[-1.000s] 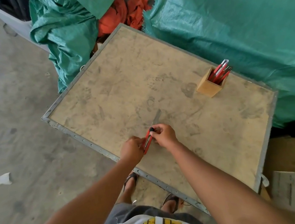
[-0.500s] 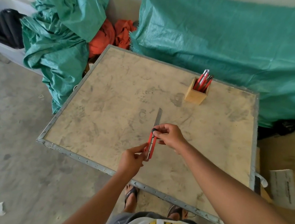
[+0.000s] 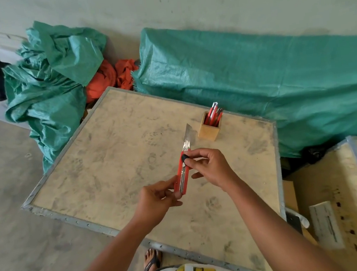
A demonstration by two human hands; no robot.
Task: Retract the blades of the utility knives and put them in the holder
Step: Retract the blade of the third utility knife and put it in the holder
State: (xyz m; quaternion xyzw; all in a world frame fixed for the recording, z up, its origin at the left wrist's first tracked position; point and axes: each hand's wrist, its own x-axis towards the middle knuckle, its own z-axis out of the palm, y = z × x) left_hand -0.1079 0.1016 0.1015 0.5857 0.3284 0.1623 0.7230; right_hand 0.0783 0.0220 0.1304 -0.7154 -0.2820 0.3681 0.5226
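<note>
I hold a red utility knife (image 3: 182, 176) above the middle of the worn board table (image 3: 109, 161), its long silver blade extended and pointing away toward the holder. My left hand (image 3: 156, 201) pinches the knife's rear end. My right hand (image 3: 210, 168) grips the front of the body, thumb on the black slider. The small wooden holder (image 3: 208, 129) stands upright near the table's far right edge, with several red knives (image 3: 214, 114) sticking out of it.
Green tarps (image 3: 254, 71) and orange cloth (image 3: 110, 76) are piled behind the table against the wall. A second wooden crate (image 3: 343, 183) sits at the right. Concrete floor lies to the left; my sandalled foot (image 3: 151, 261) shows below the table's near edge.
Both hands have lifted the knife off the table and raised it; the blade is still extended. The camera has tilted up, showing more of the wall and the right crate.
</note>
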